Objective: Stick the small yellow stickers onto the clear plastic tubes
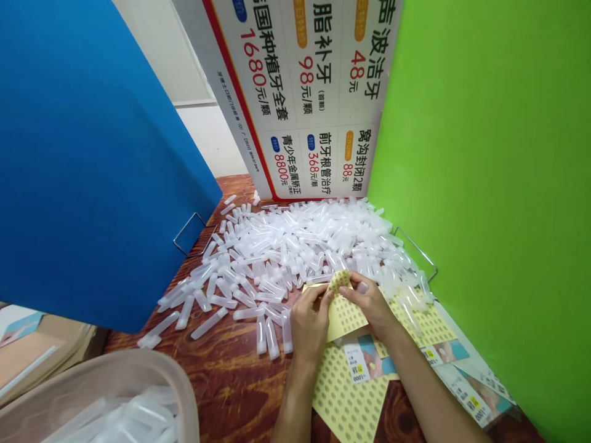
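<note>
A yellow sheet of small round stickers (pixel 347 319) is held up between both hands, its top edge curled over toward me. My left hand (pixel 311 314) is closed on the left side of this sheet, thumb and fingers pinching near the curl. On the other side my right hand (pixel 373 304) pinches the curled edge with thumb and forefinger. Whether a single sticker is lifted off is too small to tell. Just beyond the hands lies a heap of translucent white plastic tubes (pixel 295 246). More yellow sticker sheets (pixel 348 394) rest on the table under my wrists.
A plastic tub (pixel 184 381) with more tubes stands at the front left, beside cardboard (pixel 55 351). A blue board (pixel 101 154), a printed price board (pixel 314 98) and a green board (pixel 484 184) wall in the wooden table (pixel 231 381). Printed sticker packets (pixel 471 394) lie at right.
</note>
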`<state>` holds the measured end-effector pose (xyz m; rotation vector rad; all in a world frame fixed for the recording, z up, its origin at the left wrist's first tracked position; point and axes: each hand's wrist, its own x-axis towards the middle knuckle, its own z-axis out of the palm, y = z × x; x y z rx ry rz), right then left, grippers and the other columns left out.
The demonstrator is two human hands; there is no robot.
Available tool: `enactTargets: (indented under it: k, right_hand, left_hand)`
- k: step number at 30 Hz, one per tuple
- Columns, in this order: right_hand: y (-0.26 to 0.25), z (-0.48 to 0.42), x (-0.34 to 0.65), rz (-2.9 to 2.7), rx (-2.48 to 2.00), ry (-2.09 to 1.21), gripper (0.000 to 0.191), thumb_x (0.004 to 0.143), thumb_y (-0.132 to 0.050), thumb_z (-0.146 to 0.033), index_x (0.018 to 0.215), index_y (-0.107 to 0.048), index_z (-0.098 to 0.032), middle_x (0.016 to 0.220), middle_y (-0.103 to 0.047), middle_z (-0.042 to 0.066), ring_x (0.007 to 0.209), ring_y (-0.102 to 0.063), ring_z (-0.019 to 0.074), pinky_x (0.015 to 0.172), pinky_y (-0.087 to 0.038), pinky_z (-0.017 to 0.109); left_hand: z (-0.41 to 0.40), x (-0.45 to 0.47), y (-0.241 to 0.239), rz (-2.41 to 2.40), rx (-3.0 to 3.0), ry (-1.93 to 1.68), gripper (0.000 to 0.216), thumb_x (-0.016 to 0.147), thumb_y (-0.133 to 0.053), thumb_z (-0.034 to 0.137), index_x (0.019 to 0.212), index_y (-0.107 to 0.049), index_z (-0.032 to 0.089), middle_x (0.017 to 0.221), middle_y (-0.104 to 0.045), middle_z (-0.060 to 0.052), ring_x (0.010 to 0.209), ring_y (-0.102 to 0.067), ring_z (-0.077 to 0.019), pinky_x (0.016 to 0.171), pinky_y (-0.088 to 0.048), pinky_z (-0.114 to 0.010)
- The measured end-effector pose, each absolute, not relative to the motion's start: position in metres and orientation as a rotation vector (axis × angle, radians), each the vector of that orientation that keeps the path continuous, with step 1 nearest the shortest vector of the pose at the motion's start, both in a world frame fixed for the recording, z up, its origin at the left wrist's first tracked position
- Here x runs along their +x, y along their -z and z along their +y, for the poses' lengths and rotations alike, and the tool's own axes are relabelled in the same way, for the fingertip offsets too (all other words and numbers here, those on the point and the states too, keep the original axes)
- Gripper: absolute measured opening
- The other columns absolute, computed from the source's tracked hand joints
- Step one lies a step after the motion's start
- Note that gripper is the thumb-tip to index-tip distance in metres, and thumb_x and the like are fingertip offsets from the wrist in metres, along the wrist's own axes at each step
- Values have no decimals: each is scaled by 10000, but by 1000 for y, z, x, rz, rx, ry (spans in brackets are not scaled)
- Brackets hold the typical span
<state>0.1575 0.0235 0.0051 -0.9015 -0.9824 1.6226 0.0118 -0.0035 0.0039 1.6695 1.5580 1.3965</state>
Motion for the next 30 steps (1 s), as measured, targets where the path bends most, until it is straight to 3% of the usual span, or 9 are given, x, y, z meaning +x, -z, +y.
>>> enactTargets:
  k: [6,22,30]
  right_hand:
    - [1,27,158,-852,-889,-1494,319,710,-864,-355,954,-696,-237,887,-672,14,723,-629,177,661,-510,297]
    - [1,28,156,-1026,-1028,-1318,285,711,-858,-423,817,-716,-201,778,-644,13,743,-584,187,688,-468,313]
    - [4,29,156,-1045,-1075,-1157,261,720,-849,-426,795,-717,-215,750,-628,-9,729,-560,169,690,-456,293]
  left_hand:
    - [-2,11,3,1658,1686,-1381,139,920,-598,225,886,-730,200,891,-757,-41,830,-681,-213,753,-491,-325]
    - [-2,8,6,1644,1531,-1406,45,814,-711,222,786,-743,208,808,-739,-33,789,-671,-223,758,-504,-343]
    - [1,8,5,1557,1526,-1429,66,830,-713,260,844,-737,200,869,-742,-48,846,-681,-226,791,-523,-348]
